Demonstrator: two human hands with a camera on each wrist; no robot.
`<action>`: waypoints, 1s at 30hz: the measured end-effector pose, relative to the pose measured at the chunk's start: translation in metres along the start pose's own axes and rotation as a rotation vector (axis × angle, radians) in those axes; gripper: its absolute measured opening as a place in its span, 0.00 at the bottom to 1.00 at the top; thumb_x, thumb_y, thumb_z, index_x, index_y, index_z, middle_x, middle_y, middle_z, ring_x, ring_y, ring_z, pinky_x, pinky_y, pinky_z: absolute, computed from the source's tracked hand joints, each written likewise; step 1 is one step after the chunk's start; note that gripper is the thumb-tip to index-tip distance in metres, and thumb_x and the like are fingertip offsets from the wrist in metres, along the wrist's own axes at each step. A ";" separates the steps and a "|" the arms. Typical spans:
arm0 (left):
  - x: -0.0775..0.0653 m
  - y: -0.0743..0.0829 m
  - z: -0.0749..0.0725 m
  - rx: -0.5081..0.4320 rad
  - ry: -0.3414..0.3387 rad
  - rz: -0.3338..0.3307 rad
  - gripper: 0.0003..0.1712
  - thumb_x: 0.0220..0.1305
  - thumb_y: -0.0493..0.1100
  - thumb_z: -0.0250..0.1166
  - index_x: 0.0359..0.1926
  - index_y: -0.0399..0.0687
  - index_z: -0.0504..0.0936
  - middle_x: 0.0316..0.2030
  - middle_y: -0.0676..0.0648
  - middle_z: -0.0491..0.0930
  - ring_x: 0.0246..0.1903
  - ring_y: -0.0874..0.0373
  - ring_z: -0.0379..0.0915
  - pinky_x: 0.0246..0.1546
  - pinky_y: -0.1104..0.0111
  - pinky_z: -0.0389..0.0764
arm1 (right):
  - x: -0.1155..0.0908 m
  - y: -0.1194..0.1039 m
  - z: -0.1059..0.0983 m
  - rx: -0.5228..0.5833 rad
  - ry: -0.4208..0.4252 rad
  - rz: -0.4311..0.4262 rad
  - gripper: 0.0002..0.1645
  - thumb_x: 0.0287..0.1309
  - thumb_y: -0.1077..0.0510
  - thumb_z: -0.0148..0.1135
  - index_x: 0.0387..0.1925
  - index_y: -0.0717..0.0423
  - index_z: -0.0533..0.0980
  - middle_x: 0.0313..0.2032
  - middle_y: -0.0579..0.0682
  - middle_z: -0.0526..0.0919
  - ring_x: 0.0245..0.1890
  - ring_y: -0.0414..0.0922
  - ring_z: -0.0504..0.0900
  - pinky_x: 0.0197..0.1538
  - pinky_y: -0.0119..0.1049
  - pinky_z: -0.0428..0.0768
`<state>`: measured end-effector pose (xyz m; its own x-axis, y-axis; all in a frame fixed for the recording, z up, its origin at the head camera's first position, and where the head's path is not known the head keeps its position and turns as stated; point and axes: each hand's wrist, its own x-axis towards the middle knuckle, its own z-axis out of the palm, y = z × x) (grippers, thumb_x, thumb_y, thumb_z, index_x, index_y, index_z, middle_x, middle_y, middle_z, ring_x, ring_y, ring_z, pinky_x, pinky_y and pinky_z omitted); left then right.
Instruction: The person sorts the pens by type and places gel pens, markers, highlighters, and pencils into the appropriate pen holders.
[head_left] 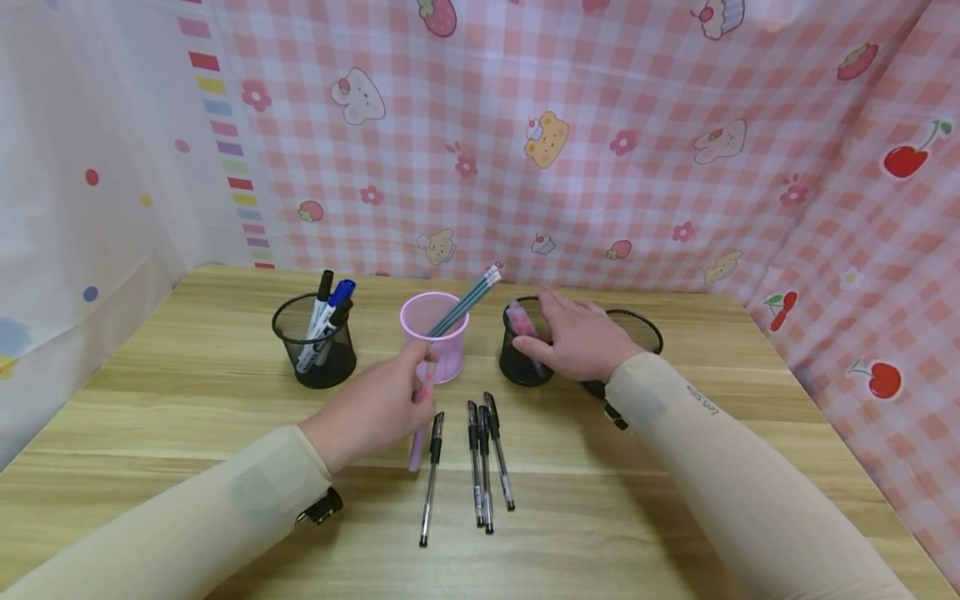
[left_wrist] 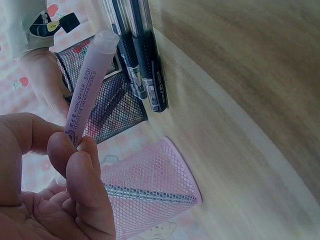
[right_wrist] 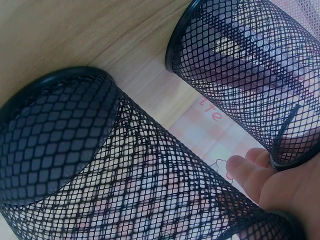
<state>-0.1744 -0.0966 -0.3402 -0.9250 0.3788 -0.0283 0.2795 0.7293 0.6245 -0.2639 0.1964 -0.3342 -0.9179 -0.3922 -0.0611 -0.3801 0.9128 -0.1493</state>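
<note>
My left hand (head_left: pixel 378 410) pinches a pale purple highlighter (left_wrist: pixel 90 87) between thumb and fingers, its clear-tipped end pointing down toward the table in front of the pink mesh pen cup (head_left: pixel 433 357). Teal pencils (head_left: pixel 467 302) lean in that cup. On the right, my right hand (head_left: pixel 581 333) holds a black mesh pen cup (head_left: pixel 517 367) near its rim, thumb across the front and fingers at the far side. A pink highlighter (head_left: pixel 522 321) stands inside it. In the right wrist view, fingertips (right_wrist: pixel 240 167) show beside the rim of this cup.
Several black gel pens (head_left: pixel 483 467) lie on the wooden table (head_left: pixel 600 525) between the forearms. At the left stands a black mesh cup (head_left: pixel 330 367) with markers (head_left: pixel 324 321). Another black mesh cup (head_left: pixel 639 329) sits partly hidden behind the right wrist. A checked curtain (head_left: pixel 487 208) hangs at the back.
</note>
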 end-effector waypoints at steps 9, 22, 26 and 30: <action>0.001 0.001 0.000 0.028 0.027 0.020 0.29 0.69 0.37 0.62 0.68 0.47 0.68 0.31 0.51 0.81 0.23 0.59 0.73 0.21 0.66 0.75 | 0.001 0.001 0.001 -0.006 0.006 -0.005 0.60 0.73 0.24 0.46 0.83 0.64 0.45 0.84 0.61 0.50 0.84 0.56 0.52 0.83 0.63 0.50; 0.003 0.004 0.001 -0.035 0.090 0.030 0.29 0.69 0.38 0.63 0.68 0.46 0.68 0.33 0.50 0.80 0.23 0.59 0.73 0.22 0.68 0.75 | 0.000 0.000 0.000 -0.003 0.004 0.000 0.60 0.73 0.24 0.46 0.84 0.64 0.45 0.84 0.61 0.50 0.84 0.55 0.52 0.83 0.63 0.50; 0.004 0.006 0.002 -0.051 0.122 0.053 0.27 0.69 0.39 0.64 0.66 0.48 0.68 0.32 0.50 0.79 0.22 0.59 0.72 0.20 0.69 0.74 | 0.000 0.000 0.000 -0.007 0.005 -0.001 0.60 0.73 0.24 0.45 0.83 0.64 0.45 0.84 0.61 0.50 0.84 0.55 0.52 0.83 0.62 0.50; 0.004 0.007 0.002 -0.080 0.145 0.076 0.25 0.70 0.39 0.63 0.65 0.49 0.67 0.32 0.50 0.79 0.22 0.60 0.72 0.19 0.68 0.75 | 0.000 0.001 0.000 -0.009 0.006 -0.003 0.61 0.73 0.23 0.45 0.83 0.64 0.45 0.84 0.61 0.51 0.84 0.55 0.52 0.83 0.62 0.51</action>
<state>-0.1758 -0.0884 -0.3372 -0.9310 0.3407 0.1309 0.3343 0.6519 0.6807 -0.2645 0.1968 -0.3346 -0.9173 -0.3944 -0.0550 -0.3839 0.9126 -0.1409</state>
